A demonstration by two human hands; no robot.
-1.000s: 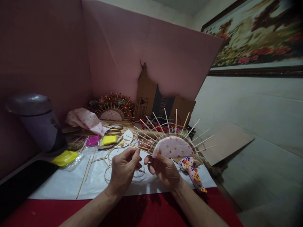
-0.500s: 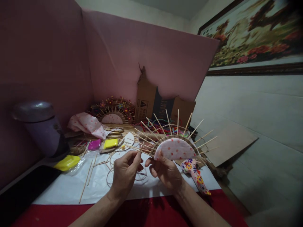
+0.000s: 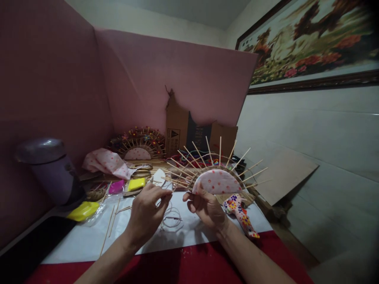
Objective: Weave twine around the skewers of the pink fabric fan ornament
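Observation:
A half-round fan (image 3: 219, 182), covered in pale cloth with reddish spots, has thin wooden sticks spreading from its curved edge and brown cord woven round their bases. My right hand (image 3: 207, 209) grips its lower left part, thumb on the cloth and fingers behind. Left of it, my left hand (image 3: 151, 207) pinches a thin strand that looks like cord, close to the leftmost sticks; the fingertips partly hide it. Loops of thin cord (image 3: 173, 223) lie on the white sheet below the hands. A flower-patterned cloth shape (image 3: 241, 215) lies beside my right wrist.
Yellow (image 3: 84, 211) and magenta (image 3: 116, 186) packets, loose sticks (image 3: 107, 230) and scissors (image 3: 141, 172) lie to the left. A purple tumbler (image 3: 55, 173) stands by a dark flat object (image 3: 35, 244). Behind are a decorated fan (image 3: 137, 153) and torn cardboard (image 3: 177, 126).
My left hand has drawn slightly left and away from the fan, its back turned more upward. My right hand keeps its hold on the fan. The view has shifted a little.

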